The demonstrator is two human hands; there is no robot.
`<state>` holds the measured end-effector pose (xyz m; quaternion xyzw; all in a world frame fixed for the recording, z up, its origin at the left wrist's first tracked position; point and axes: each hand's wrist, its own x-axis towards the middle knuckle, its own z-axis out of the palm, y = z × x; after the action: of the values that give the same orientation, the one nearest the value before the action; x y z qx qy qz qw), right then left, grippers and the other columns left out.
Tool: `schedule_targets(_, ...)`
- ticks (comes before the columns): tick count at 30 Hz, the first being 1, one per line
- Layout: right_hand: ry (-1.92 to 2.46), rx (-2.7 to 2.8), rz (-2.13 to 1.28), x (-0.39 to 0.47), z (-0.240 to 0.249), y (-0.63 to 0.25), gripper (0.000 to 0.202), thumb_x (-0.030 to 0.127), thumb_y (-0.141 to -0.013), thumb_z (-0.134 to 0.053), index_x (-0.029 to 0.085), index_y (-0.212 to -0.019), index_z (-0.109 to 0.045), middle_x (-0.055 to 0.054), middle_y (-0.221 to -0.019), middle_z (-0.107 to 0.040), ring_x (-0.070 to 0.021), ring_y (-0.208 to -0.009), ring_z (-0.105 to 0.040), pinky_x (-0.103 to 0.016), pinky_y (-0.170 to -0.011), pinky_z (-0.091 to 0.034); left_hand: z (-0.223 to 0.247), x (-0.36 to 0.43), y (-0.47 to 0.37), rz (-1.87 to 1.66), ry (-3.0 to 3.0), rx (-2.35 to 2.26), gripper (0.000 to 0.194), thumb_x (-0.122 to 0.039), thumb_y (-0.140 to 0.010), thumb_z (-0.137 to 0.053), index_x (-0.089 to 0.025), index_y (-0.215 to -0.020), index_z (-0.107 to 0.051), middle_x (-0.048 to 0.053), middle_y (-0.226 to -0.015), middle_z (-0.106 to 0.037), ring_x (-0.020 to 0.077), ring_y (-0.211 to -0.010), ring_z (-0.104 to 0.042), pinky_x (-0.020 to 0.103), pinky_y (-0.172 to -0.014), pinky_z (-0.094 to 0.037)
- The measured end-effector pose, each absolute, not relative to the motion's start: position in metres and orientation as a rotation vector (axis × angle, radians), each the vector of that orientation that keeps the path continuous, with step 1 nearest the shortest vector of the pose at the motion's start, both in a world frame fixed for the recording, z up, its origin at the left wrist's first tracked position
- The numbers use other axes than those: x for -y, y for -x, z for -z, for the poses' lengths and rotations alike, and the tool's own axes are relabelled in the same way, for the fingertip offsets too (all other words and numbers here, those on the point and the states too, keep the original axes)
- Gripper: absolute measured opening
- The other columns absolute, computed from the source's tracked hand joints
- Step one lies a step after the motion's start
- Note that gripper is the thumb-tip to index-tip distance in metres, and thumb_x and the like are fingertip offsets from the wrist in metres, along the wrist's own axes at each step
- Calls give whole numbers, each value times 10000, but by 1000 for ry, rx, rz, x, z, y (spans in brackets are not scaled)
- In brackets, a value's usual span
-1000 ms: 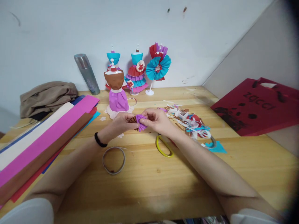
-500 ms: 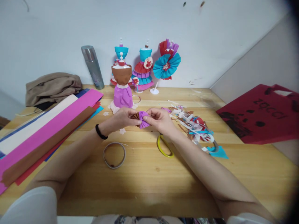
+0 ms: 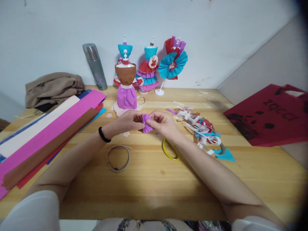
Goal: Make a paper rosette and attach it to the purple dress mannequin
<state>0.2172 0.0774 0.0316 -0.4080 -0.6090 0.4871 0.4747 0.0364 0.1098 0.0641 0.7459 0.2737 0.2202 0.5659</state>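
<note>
Between my two hands, above the table's middle, is a pleated paper rosette [image 3: 147, 124], purple on its right side and brown on its left. My left hand [image 3: 128, 122], with a black band at the wrist, grips the rosette's brown edge. From the right, my right hand [image 3: 162, 123] pinches the purple part between thumb and fingers. Just behind stands a small dress form [image 3: 126, 75] with a brown paper top and a purple skirt. Below the hands lie a roll of pale tape [image 3: 107, 158] and a roll of yellow tape [image 3: 164, 148].
Long coloured paper strips [image 3: 51, 126] cover the left side, beside a brown cloth [image 3: 53, 88]. A grey bottle [image 3: 95, 67] leans against the wall. More decorated dress forms [image 3: 150, 51] stand behind. Paper scraps [image 3: 190, 118] lie on the right, near a red bag [image 3: 267, 115].
The rosette has turned slightly in my hands, and more of its brown side shows. My grip stays much the same. The whole view has shifted a little.
</note>
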Motion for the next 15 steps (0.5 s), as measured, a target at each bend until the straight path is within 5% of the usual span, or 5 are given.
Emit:
schedule_targets(7,1013,1486,-1146,-79,-29,-216,365,521,-716,-761,198,-695,-592,22,-612,-601,-112,-545,-538,-268,-562,-444,-48,-109,-36,-732,-2008,-755,626,-163,-738,-595,-123,-1358,-524,23,-831,-674,120,-699,-603,228,-627,-483)
schedule_targets(15,1059,1471,-1158,-78,-28,-213,382,545,-681,-746,204,-669,-576,21,-609,-584,-111,-547,-502,-273,-557,-428,-62,-95,-37,-771,-2645,-835,677,-97,-740,-570,-147,-1408,-476,150,-1298,-638,294,-1193,-602,409,-991,-487)
